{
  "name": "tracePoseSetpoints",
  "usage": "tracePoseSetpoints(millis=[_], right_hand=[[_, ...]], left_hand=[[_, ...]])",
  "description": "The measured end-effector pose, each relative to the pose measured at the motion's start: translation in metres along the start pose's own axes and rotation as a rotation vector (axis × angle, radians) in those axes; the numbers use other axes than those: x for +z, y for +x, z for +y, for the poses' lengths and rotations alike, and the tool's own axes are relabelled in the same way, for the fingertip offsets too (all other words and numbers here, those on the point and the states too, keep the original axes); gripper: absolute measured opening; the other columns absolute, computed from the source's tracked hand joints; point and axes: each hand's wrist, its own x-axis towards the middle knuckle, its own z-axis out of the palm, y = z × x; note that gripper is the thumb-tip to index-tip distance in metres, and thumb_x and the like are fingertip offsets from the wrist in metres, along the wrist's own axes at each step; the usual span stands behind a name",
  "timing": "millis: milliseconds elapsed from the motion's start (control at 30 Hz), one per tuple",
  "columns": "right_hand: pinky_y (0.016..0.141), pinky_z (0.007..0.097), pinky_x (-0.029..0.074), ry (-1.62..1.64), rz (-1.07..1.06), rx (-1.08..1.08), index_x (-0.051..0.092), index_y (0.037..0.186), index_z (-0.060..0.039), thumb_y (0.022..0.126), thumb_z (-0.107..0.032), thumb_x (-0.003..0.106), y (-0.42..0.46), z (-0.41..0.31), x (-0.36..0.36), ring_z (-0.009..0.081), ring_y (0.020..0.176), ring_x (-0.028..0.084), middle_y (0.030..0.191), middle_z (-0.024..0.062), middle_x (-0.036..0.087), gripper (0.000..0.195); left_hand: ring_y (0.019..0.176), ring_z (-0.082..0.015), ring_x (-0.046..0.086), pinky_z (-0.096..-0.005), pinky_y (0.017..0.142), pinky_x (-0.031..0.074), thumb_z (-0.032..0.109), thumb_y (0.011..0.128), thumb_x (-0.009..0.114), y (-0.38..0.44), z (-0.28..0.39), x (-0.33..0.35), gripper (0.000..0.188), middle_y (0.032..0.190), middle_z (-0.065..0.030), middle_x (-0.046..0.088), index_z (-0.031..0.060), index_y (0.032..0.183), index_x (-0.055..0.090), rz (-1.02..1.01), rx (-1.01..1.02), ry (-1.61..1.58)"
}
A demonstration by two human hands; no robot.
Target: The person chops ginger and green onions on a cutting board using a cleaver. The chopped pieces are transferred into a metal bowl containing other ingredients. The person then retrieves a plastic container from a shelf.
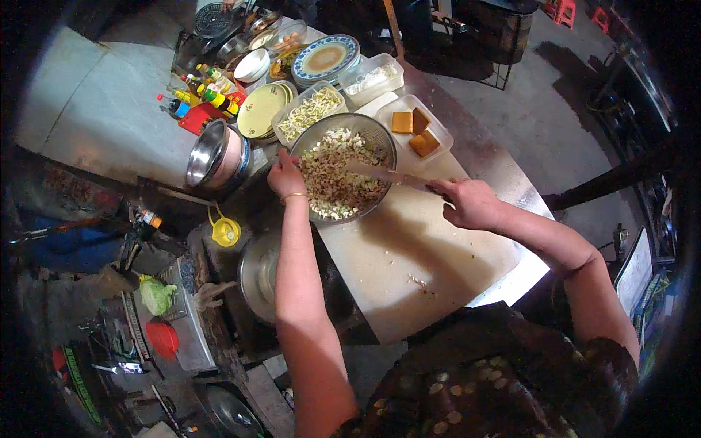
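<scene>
My left hand grips the near-left rim of a metal mesh basin. Inside the basin lies a heap of brown crumbly filling, with white and pale green chopped bits around its edges. My right hand is closed around the handle of a flat-bladed kitchen knife. The blade reaches over the basin's right rim, its tip on or just above the filling. Under the basin's near side is a large pale cutting board with a few scattered scraps.
Beyond the basin stand plastic tubs of bean sprouts, brown tofu blocks and white food. Stacked plates, yellow plates, sauce bottles and a steel bowl crowd the left. A metal pot sits below my left forearm.
</scene>
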Motion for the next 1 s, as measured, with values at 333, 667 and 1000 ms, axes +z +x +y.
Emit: tracePoseSetpoints(millis=[333, 667, 1000], right_hand=[[0.061, 0.0400, 0.047, -0.073, 0.022, -0.026, 0.040, 0.096, -0.0020, 0.067, -0.002, 0.049, 0.053, -0.023, 0.048, 0.0322, 0.071, 0.057, 0.075, 0.0177, 0.055, 0.030], [0.061, 0.0394, 0.045, -0.239, 0.169, -0.177, 0.043, 0.082, -0.0051, 0.063, -0.004, 0.052, -0.020, -0.010, -0.001, 0.0303, 0.069, 0.055, 0.073, 0.0130, 0.054, 0.020], [0.060, 0.0352, 0.048, 0.296, 0.093, 0.490, 0.055, 0.089, -0.0018, 0.068, -0.013, 0.060, -0.161, 0.056, 0.024, 0.0279, 0.062, 0.061, 0.068, 0.0157, 0.061, 0.025]], left_hand=[[0.115, -0.0355, 0.035, -0.0453, 0.094, 0.027, 0.027, 0.086, 0.041, -0.081, 0.024, 0.032, 0.033, 0.122, -0.0195, 0.040, 0.0096, 0.113, 0.050, -0.662, 0.915, 0.324], [0.129, -0.0275, 0.014, -0.0469, 0.103, 0.007, 0.042, 0.086, 0.036, -0.076, -0.031, 0.006, 0.049, 0.137, -0.0123, 0.024, 0.0115, 0.124, 0.040, -0.819, 0.323, 0.752], [0.072, -0.0183, 0.060, -0.0284, 0.068, 0.046, 0.008, 0.079, 0.053, -0.116, 0.041, -0.010, 0.023, 0.085, -0.0122, 0.062, 0.0028, 0.101, 0.059, -0.418, 0.512, 0.134]])
